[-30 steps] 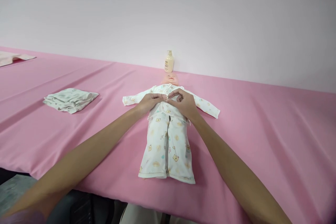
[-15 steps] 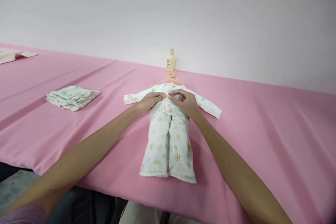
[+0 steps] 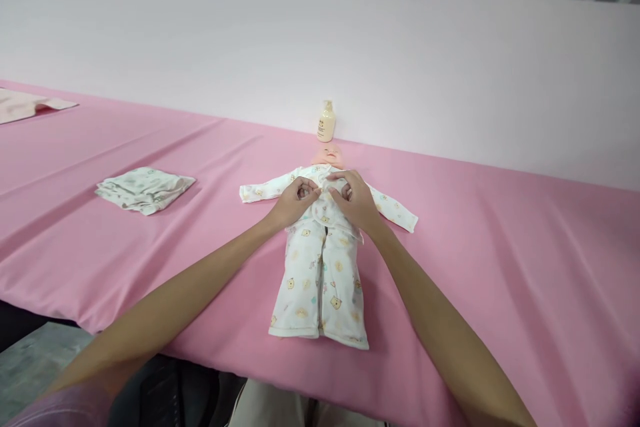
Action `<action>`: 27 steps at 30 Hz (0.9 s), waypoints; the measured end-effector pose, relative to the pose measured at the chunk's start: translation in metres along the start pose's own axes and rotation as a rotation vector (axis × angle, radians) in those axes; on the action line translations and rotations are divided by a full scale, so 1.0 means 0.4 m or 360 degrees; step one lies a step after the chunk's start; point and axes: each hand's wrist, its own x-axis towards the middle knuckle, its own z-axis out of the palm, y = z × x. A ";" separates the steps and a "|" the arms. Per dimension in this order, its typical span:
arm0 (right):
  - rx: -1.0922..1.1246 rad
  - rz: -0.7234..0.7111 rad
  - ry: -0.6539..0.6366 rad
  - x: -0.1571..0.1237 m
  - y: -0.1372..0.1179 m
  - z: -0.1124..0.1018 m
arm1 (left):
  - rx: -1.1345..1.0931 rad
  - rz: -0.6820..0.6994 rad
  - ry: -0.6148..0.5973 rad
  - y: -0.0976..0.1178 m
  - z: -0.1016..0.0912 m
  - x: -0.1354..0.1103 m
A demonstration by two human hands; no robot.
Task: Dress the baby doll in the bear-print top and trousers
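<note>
A baby doll (image 3: 329, 155) lies on its back, dressed in a white printed jacket (image 3: 270, 189) with both sleeves spread and matching printed trousers (image 3: 300, 287). Over the chest, my left hand (image 3: 295, 202) pinches the jacket's front with thumb and forefinger. My right hand (image 3: 356, 201) is beside it, thumb and fingertips also closed at the jacket's front opening. The small bit of cloth or fastener between the fingertips is too small to make out. Below the hands the jacket's hem overlaps the waist of the trousers.
A cream pump bottle (image 3: 327, 123) stands behind the doll's head, near the white wall (image 3: 475, 73). To the left lies a folded printed cloth (image 3: 145, 189); a pale pink cloth (image 3: 30, 105) is at the far left. Pink cloth (image 3: 210, 320) covers the table.
My left fingers have curled in more, and my hands have drawn slightly apart at the jacket's front. The view has tilted up a little. The doll stays in place.
</note>
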 end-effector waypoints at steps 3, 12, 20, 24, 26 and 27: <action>-0.0194 -0.0154 -0.0091 0.012 -0.004 -0.019 | 0.0116 0.0065 0.0011 0.012 -0.002 -0.010; -0.0547 -0.0225 -0.0230 0.066 0.012 -0.078 | 0.0739 0.0533 -0.0154 0.048 -0.066 -0.132; -0.0620 -0.0327 -0.0154 -0.100 -0.087 -0.042 | 0.0928 0.0634 -0.0220 0.060 -0.098 -0.143; -0.0889 -0.0311 -0.0159 -0.167 -0.115 -0.007 | 0.1124 0.0775 -0.0240 0.059 -0.109 -0.142; -0.1027 -0.0358 -0.0132 -0.176 -0.116 0.005 | 0.1203 0.0845 -0.0274 0.054 -0.114 -0.143; -0.1076 -0.0394 -0.0141 -0.177 -0.115 0.008 | 0.1216 0.0862 -0.0292 0.052 -0.115 -0.145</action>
